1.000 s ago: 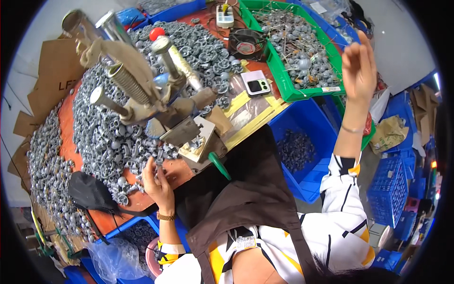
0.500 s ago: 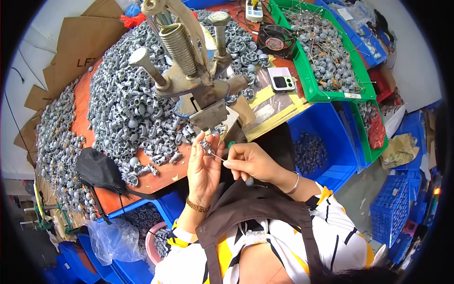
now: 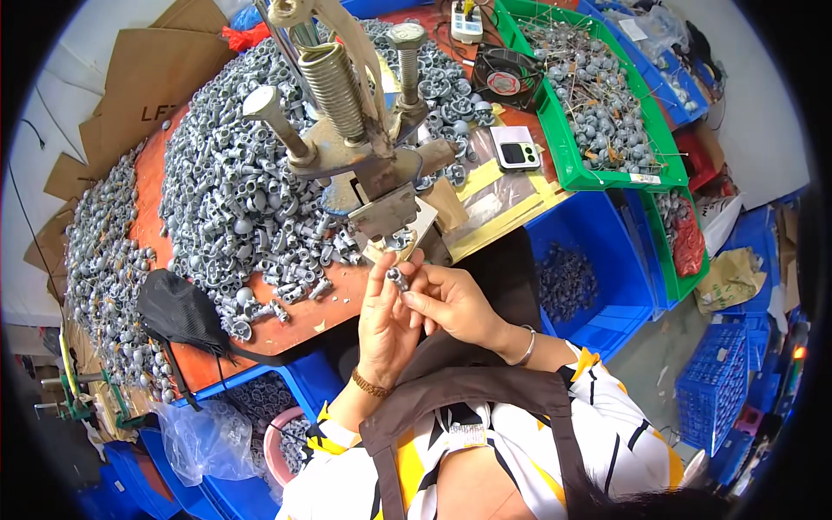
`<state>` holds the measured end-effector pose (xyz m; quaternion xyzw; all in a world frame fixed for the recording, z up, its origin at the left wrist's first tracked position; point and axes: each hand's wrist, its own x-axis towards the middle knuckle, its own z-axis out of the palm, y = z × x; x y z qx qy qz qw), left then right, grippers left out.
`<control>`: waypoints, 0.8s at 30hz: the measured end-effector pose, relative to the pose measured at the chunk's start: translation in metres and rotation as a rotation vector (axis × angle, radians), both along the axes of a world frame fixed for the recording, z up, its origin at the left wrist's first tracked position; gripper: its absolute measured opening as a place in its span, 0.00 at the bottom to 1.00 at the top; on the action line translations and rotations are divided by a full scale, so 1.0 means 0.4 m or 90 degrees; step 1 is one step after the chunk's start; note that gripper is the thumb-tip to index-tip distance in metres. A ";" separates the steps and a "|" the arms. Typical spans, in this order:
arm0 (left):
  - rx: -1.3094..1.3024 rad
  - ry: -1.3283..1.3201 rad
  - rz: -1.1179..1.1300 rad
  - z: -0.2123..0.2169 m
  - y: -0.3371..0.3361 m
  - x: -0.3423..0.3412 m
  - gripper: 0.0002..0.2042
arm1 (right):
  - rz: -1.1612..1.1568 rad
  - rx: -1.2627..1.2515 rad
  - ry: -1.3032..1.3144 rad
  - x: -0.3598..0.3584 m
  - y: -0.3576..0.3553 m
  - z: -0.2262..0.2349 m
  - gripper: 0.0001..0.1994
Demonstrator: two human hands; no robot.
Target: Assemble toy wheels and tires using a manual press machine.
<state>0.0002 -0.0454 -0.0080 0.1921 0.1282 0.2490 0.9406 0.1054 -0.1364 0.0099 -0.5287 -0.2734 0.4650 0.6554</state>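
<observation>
My left hand (image 3: 383, 325) is raised in front of the press (image 3: 373, 186), its fingers closed round a small grey plastic fitting (image 3: 398, 278). From the right, my right hand (image 3: 452, 303) meets it, thumb and fingers pinched at the lower end of the same fitting. Both hands are just below the press head, apart from it. A thin rod seen earlier cannot be made out now. Behind my left hand, a large heap of similar grey fittings (image 3: 247, 191) covers the red-orange table (image 3: 286, 334).
Green tray (image 3: 563, 165) with balls on thin rods stands at the right; a blue bin (image 3: 620, 321) with dark parts is below it. A phone (image 3: 517, 149) and small fan (image 3: 504, 78) lie behind. A black cloth bag (image 3: 182, 312) rests on the left table edge.
The right hand has moved left and up against the left hand. The thin rod between them and the grey ball below the right hand are out of sight. The left hand's fingers have curled in.
</observation>
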 end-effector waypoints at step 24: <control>0.912 -0.003 0.168 0.057 0.035 -0.046 0.09 | 0.008 -0.047 0.199 0.100 -0.110 0.022 0.06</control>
